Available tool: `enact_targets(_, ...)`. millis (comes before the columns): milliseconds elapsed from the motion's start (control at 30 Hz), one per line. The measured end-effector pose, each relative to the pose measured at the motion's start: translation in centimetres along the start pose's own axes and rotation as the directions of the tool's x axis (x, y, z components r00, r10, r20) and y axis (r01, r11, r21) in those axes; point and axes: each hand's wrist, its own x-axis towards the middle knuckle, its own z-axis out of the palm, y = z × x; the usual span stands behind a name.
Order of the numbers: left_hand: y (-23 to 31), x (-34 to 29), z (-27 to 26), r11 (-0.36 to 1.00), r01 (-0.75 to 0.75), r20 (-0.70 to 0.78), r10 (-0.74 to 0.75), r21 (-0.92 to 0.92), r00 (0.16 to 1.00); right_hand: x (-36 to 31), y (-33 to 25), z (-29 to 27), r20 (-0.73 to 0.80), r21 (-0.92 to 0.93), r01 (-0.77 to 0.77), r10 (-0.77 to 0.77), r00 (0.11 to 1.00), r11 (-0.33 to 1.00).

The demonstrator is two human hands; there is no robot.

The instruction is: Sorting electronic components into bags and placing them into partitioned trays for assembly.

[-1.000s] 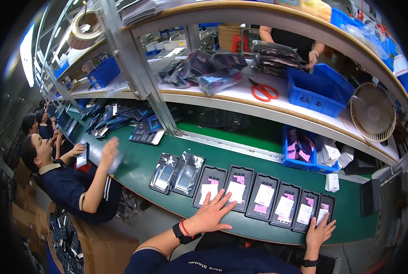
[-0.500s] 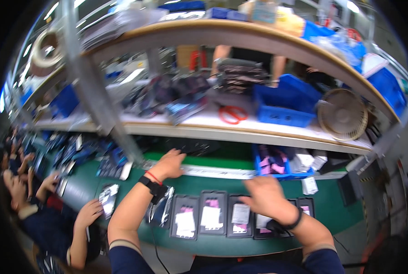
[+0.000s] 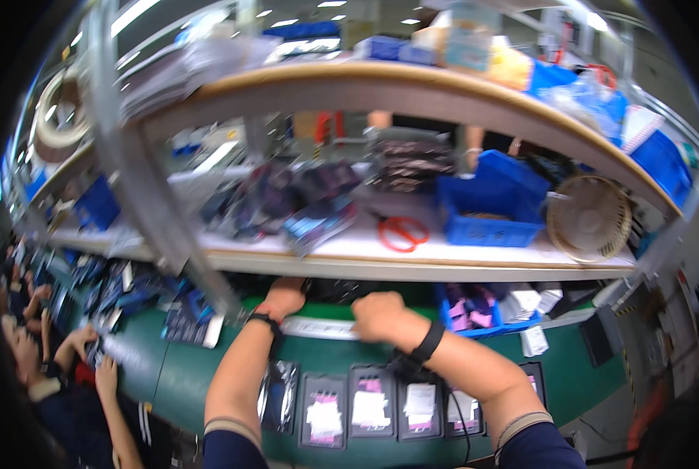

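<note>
My left hand (image 3: 286,297) reaches in under the lower shelf, beside dark plastic-wrapped packs (image 3: 340,290) on a green strip. Its fingers are hidden by the shelf edge and the packs. My right hand (image 3: 379,315) is closed, knuckles up, over the pale metal rail (image 3: 318,328) at the front of that strip; whatever it holds cannot be made out. Below both hands, on the green table, stands a row of black trays (image 3: 322,442) with white cards (image 3: 371,409) and pink pieces in them. A shiny clear bag with something dark inside (image 3: 278,397) lies left of the trays.
Above my hands runs the lower shelf (image 3: 412,271), with orange-handled scissors (image 3: 402,233), a blue bin (image 3: 490,223) and a round fan (image 3: 589,219). A metal post (image 3: 158,203) slants down at the left. Another person's hands (image 3: 91,344) work at the table's left.
Both hands have moved toward the strip under the shelf. My right hand has left the trays and swung leftward to the rail. The view has shifted, so the shelf sits lower.
</note>
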Motion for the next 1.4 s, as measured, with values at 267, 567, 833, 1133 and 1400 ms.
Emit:
enact_targets(267, 8.8, -13.6, -7.1, 0.982, -0.187, -0.189, 0.180, -0.017, 0.965, 10.5, -0.2, 1.5, -0.254, 0.047, 0.129, -0.113, 0.961, 0.991)
enact_targets(567, 15.4, -28.7, -1.5, 0.976, -0.212, 0.118, 0.217, -0.056, 0.969, 14.5, -2.8, 4.8, -0.178, -0.008, 0.141, -0.140, 0.974, 0.990)
enact_targets(833, 15.1, -27.7, -0.8, 0.979, -0.202, 0.164, 0.197, 0.016, 0.967, 11.1, -1.9, 3.8, -0.341, -0.132, 0.287, -0.315, 0.885, 0.949)
enact_targets(1133, 12.9, -22.2, -6.0, 0.955, -0.269, 0.267, 0.292, -0.122, 0.918, -14.7, -3.9, 11.0, -0.479, -0.126, 0.391, -0.401, 0.781, 0.912)
enact_targets(1400, 8.1, -6.0, -5.4, 0.996, -0.087, 0.283, 0.089, -0.022, 0.955, -14.4, -4.5, 13.4, -0.347, -0.132, 0.405, -0.425, 0.836, 0.905)
